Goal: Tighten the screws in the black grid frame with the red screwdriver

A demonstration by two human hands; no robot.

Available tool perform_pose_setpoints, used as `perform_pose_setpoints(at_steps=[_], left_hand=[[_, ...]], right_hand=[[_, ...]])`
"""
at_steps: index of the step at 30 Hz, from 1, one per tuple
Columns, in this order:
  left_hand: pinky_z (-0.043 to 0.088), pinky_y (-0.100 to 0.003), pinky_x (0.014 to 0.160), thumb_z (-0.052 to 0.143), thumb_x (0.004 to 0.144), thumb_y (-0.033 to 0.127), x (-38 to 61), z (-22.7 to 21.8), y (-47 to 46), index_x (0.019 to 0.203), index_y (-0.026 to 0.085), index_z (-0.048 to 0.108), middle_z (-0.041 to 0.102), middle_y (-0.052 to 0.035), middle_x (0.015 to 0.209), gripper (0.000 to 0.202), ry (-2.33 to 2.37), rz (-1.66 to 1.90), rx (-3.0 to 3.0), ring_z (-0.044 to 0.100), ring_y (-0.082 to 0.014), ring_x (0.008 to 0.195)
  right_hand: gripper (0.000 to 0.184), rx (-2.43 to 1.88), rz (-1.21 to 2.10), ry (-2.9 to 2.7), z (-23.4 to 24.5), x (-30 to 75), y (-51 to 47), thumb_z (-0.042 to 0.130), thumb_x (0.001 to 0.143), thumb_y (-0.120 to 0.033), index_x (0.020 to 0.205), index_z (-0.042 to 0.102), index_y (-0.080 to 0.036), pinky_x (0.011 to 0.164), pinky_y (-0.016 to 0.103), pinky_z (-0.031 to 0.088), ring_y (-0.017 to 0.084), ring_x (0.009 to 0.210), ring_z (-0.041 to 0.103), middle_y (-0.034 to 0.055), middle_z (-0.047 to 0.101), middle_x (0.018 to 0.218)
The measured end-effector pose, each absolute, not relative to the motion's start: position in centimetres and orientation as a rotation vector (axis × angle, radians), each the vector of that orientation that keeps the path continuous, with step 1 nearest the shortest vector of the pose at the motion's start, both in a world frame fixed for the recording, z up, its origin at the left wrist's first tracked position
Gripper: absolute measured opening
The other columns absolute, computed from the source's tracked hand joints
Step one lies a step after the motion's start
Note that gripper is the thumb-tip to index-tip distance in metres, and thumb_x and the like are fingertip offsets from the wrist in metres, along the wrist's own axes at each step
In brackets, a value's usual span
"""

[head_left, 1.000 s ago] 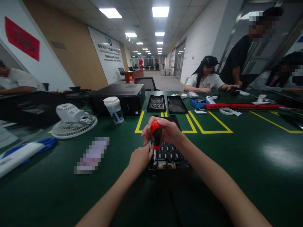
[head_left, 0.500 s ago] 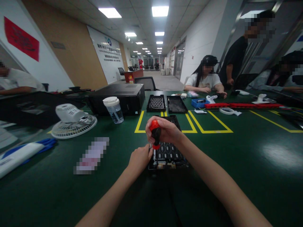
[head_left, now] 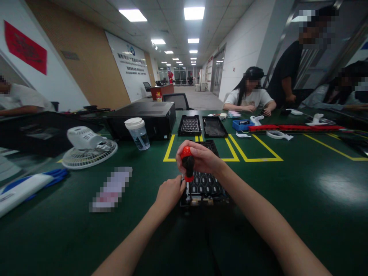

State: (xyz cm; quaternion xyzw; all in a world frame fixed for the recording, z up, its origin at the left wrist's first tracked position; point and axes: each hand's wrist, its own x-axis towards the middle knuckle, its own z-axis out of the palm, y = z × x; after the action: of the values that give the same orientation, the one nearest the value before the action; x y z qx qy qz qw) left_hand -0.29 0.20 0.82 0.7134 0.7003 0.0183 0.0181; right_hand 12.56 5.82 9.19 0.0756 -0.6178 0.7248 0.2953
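Note:
My right hand (head_left: 202, 158) is closed round the red and black handle of a screwdriver (head_left: 188, 165) that stands upright, tip down, on a black keyboard-like part (head_left: 207, 186) lying on the green table. My left hand (head_left: 169, 192) is closed at the part's left edge, its fingers pressed by the screwdriver's shaft; whether it pinches anything is hidden. A second black tray (head_left: 211, 145) lies just behind my right hand.
Behind stand two black trays (head_left: 189, 125), a black computer case (head_left: 149, 119), a clear cup with a white lid (head_left: 138, 133), a white fan (head_left: 87, 147) lying flat, a blue box (head_left: 243, 125) and red strips (head_left: 293, 128). People sit and stand at the far right and left.
My right hand has shifted its grip a little round the screwdriver handle, which stays in place. The people at the far right have moved their arms.

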Motion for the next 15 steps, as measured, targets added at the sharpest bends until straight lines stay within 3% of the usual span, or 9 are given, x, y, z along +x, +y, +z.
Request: perform_pose_setpoints(at_steps=[15], left_hand=[[0.043, -0.029, 0.067, 0.023, 0.084, 0.036, -0.49, 0.53, 0.29, 0.094, 0.019, 0.052, 0.063, -0.0073, 0.081, 0.035, 2.148, 0.071, 2.234, 0.06, -0.0185, 0.074]], right_hand=[[0.023, 0.184, 1.951, -1.672, 9.68, 12.92, 5.68, 0.048, 0.078, -0.033, 0.092, 0.045, -0.015, 0.058, 0.031, 0.047, 0.013, 0.064, 0.056, 0.0033, 0.053, 0.081]])
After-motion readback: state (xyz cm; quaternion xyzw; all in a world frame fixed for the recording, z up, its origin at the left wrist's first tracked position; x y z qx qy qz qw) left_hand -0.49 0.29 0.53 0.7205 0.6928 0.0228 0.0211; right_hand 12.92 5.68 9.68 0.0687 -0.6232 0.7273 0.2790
